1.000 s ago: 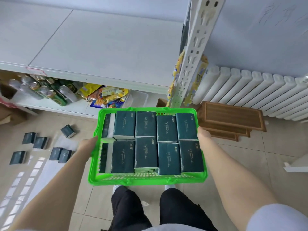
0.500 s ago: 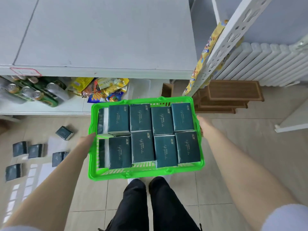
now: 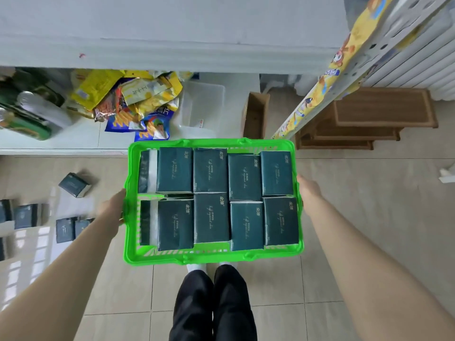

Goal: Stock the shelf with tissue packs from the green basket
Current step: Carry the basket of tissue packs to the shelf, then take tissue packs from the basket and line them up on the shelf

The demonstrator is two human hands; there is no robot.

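Observation:
I hold a bright green basket (image 3: 211,257) level in front of me, above my legs. It is packed with several dark green tissue packs (image 3: 210,217) lying flat in two rows, plus two standing on edge at its left end. My left hand (image 3: 114,209) grips the basket's left rim and my right hand (image 3: 307,190) grips its right rim; the fingers of both are hidden under the rim. The grey shelf board (image 3: 172,28) runs across the top of the view, bare, just beyond the basket.
Below that board a lower shelf (image 3: 73,139) carries snack bags (image 3: 138,99), cans and bottles (image 3: 32,112) and a clear tub (image 3: 202,107). Several tissue packs (image 3: 73,184) lie on the tiled floor at left. A perforated shelf post (image 3: 344,70), wooden trays (image 3: 379,112) and a radiator stand at right.
The view has tilted further down and closer to the shelf; the basket sits lower in frame and nearer the lower shelf. Both hands keep their grip on its rims.

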